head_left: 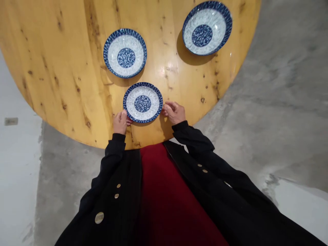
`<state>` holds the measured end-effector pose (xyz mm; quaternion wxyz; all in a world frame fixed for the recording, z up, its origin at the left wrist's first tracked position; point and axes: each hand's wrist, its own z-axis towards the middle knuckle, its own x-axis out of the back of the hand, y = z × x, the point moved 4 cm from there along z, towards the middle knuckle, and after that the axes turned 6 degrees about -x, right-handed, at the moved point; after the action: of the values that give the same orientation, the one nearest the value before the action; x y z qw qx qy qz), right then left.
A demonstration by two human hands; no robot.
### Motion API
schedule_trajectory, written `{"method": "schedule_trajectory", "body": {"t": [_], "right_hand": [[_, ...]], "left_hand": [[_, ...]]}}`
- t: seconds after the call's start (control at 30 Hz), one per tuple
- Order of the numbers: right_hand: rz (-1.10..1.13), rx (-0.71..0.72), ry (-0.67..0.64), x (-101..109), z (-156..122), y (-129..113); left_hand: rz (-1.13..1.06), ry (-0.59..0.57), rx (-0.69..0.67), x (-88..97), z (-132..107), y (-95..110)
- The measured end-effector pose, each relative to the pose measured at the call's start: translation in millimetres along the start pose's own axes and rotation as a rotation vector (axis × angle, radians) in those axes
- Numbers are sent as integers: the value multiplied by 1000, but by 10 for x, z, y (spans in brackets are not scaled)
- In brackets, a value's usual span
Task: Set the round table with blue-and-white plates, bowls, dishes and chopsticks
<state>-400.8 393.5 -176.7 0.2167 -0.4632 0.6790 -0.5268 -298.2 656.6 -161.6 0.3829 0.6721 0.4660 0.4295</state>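
A blue-and-white plate (pixel 131 102) with a dark blue rim and a patterned round centre is between my two hands near the front of the table. My left hand (pixel 120 122) grips its lower left rim, thumb at the edge and fingertips partly hidden beneath. On the other side my right hand (pixel 175 112) has its fingers curled at the right rim, thumb and forefinger close together. Whether the plate rests on the wood or is slightly raised, I cannot tell.
The round wooden table (pixel 77 112) has a knotty, glossy top. Just beyond the held plate stands a larger matching dish (pixel 112 56), and a deeper-looking one (pixel 220 25) is at the far right. Grey concrete floor (pixel 282 102) surrounds the table; a wall socket (pixel 11 121) is at left.
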Motion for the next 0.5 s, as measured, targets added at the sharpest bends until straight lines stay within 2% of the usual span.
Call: {"method": "schedule_trajectory", "body": {"t": [0.1,0.23,0.33,0.5], "right_hand": [[47,-119,128,253,-290,43],[98,-230,154,436,-795,112],[148,-249,139,379,-1053,148],[178,-204,75,143,-1109,158]], "left_hand": [[-12,85,81,266,-61,-29],[1,242,76,661,-238,-148],[38,277,102,802,-435,-223],[84,242,158,759,-837,-208]]}}
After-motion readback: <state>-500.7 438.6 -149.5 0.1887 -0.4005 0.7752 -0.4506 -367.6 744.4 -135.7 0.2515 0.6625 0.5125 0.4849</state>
